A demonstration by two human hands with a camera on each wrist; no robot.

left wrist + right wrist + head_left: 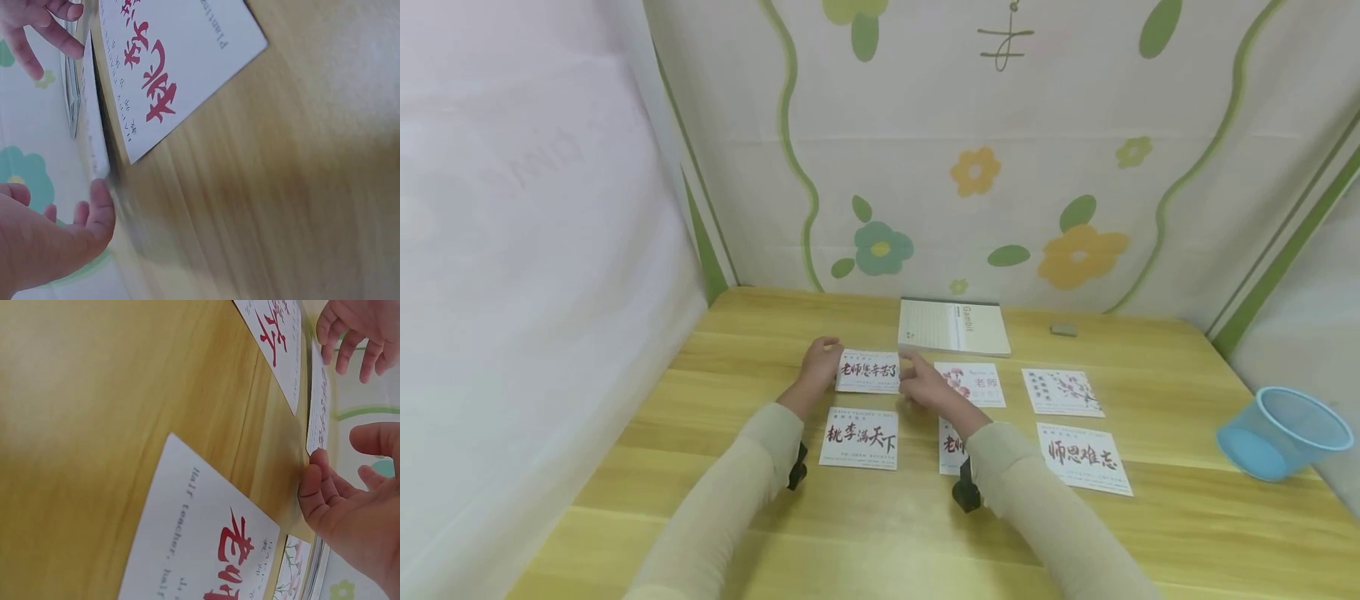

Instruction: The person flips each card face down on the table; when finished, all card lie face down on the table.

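A white card with red-brown Chinese brush writing [868,372] lies in the back row on the table. My left hand [817,372] is at its left edge, and my right hand [927,385] is at its right edge. In the left wrist view, the left fingertips [102,197] meet the near corner of the card [94,125], thumb held apart. The right wrist view has the right fingertips [315,475] against the other end, thumb also apart. Just in front lies a similar card [859,439]. My right forearm partly covers another red-lettered card [951,454].
A flower card [981,385], a blossom-branch card [1063,392] and a lettered card [1085,458] lie to the right. Behind them are a notepad [951,327] and a small grey block [1063,329]. A blue basket [1262,442] stands at the right edge of the wooden table [700,467].
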